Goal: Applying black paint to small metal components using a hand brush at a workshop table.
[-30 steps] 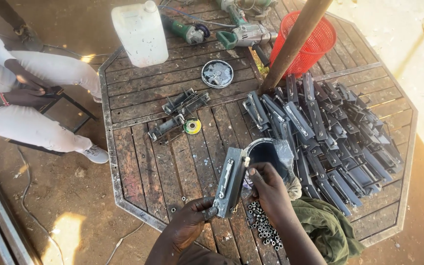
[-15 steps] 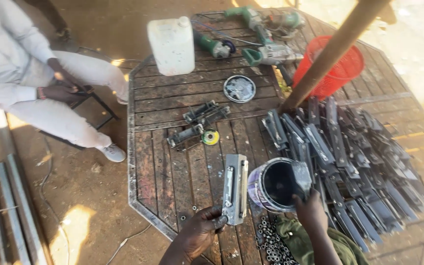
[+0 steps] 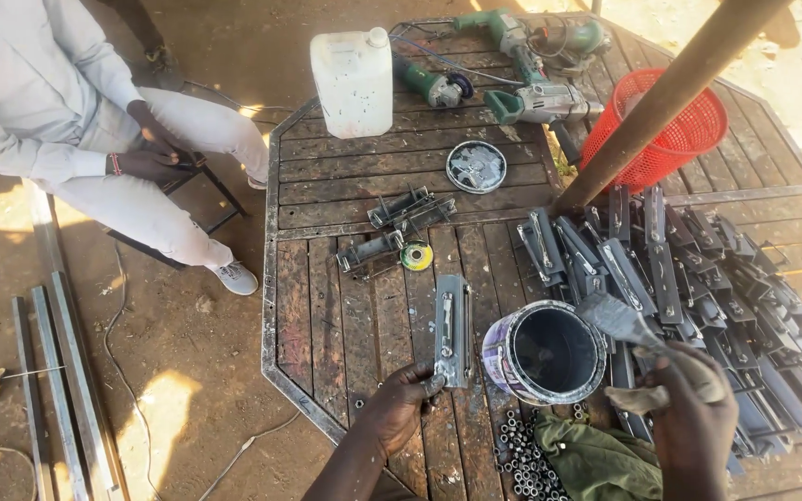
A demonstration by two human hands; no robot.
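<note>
The left hand (image 3: 401,404) is gripping the near end of a grey metal bracket (image 3: 453,329) lying flat on the wooden tabletop (image 3: 345,186), fingers clenched around its lower edge. The right hand (image 3: 693,417) is closing its fingers on a paint-stained brush (image 3: 626,325) beside the open paint tin (image 3: 544,353); the brush handle is mostly hidden in the fist. The forearms are running off the bottom edge. A slanting pole (image 3: 670,88) is covering part of the red basket (image 3: 675,130). Dark brackets (image 3: 698,269) are piling up at right, overlapping. Small nuts (image 3: 522,455) are lying near a green cloth (image 3: 596,459). A seated person (image 3: 76,121) is cut off at top left.
</note>
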